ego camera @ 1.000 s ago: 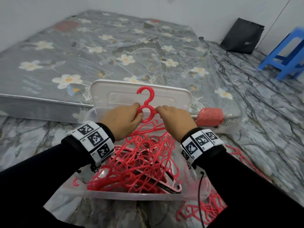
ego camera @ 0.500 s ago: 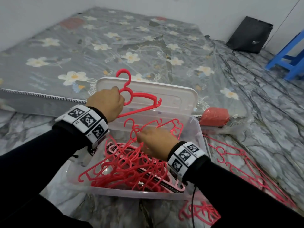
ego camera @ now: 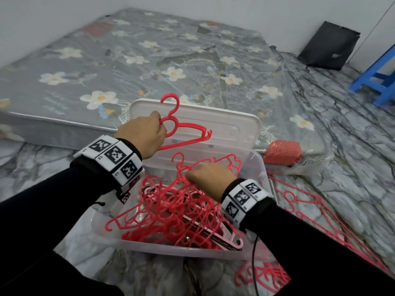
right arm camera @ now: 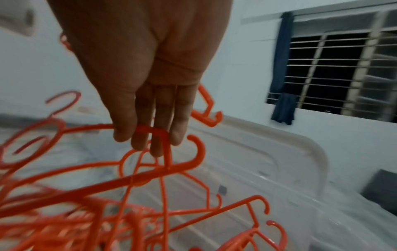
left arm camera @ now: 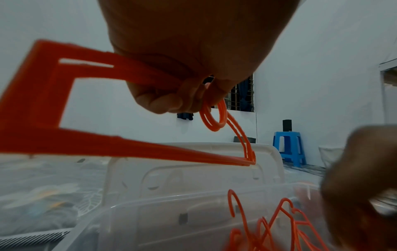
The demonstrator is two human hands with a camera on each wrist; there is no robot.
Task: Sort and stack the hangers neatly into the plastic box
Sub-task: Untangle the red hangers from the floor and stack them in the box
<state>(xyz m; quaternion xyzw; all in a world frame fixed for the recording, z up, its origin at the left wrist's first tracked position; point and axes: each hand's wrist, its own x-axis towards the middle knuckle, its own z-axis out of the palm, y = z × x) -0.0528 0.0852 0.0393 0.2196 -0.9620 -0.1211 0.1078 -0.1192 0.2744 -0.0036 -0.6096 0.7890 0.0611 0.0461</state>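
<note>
Head view looks down on plastic box (ego camera: 259, 167) — wrist views close, level, share it.

Left hand (left arm camera: 189, 56) grips red hangers (left arm camera: 120, 149) near their ring, fingers (left arm camera: 163, 101) curled round them. Clear plastic box (left arm camera: 150, 212) below; blue stool (left arm camera: 289, 147) beyond.

left hand (ego camera: 142, 135) raised, fisted, right hand (ego camera: 208, 178) lower, curled
</note>
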